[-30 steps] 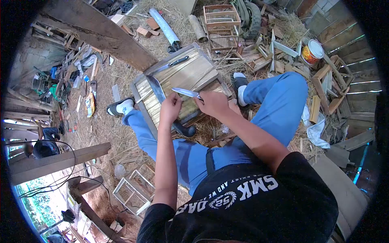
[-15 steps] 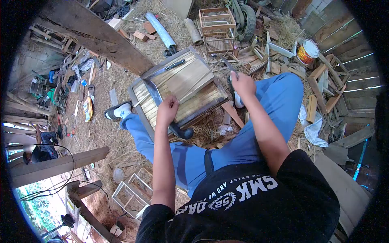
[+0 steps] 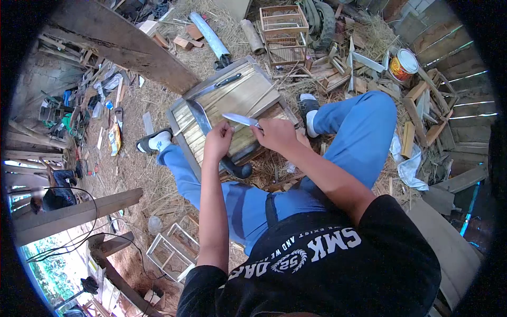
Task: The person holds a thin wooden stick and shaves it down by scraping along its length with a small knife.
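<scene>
My right hand [image 3: 278,134] is closed round the handle of a knife [image 3: 240,119]. The blade points left across the low wooden table [image 3: 251,137], its tip close to my left hand. My left hand [image 3: 218,140] is in a pinch over the table; a small pale bit shows at the fingertips, too small to name. Under that hand lies a machete [image 3: 199,117] with a dark, knobbed handle [image 3: 237,169]. A second knife with a black handle [image 3: 228,80] rests near the table's far side, beside a flat wooden board [image 3: 245,98] and thin wood strips.
A thick wooden post [image 3: 132,50] stands just beyond the table's left corner. Small wooden frames [image 3: 284,34], offcuts [image 3: 338,79] and a paint bucket [image 3: 403,64] lie to the right. Shavings cover the floor. At far left is another person [image 3: 58,191].
My right hand has swung left and inward from beside the right knee, bringing the knife over the table. My left hand stays almost in place, still pinched.
</scene>
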Motion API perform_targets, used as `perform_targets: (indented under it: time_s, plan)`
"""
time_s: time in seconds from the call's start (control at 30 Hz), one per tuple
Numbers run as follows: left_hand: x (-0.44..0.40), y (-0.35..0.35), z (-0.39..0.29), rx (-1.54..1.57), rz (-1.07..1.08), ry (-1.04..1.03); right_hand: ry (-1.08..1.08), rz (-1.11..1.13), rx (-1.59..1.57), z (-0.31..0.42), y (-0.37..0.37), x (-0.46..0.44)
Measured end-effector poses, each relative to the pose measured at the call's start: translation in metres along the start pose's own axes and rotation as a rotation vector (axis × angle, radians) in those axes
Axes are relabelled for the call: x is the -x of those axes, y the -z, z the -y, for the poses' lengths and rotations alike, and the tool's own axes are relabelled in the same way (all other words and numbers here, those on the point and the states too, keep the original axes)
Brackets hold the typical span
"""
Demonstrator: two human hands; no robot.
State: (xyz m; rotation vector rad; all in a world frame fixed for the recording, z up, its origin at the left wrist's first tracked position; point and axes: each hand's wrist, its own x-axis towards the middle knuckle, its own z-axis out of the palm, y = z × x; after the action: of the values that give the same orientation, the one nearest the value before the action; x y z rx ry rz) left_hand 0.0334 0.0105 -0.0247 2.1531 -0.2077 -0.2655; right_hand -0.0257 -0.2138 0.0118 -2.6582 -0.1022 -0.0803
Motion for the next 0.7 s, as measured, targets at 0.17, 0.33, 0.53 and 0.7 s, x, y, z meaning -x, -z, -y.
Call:
perform_targets:
  time_s: [0.17,0.33,0.53,0.7]
  plan:
    - [0.003,0.01,-0.014,-0.119,0.081,0.04,-0.454,-0.041,0.041,-0.081,0.02,-0.02]
    - [-0.002,0.004,-0.006,-0.02,0.025,-0.037,-0.638,-0.166,0.074,-0.126,0.045,-0.02]
    - [0.002,0.005,-0.007,-0.041,0.037,0.008,-0.141,-0.005,-0.023,-0.012,0.012,-0.002]
    - [0.004,0.005,-0.007,-0.133,0.065,0.048,-0.051,-0.058,-0.018,-0.001,-0.014,0.0]
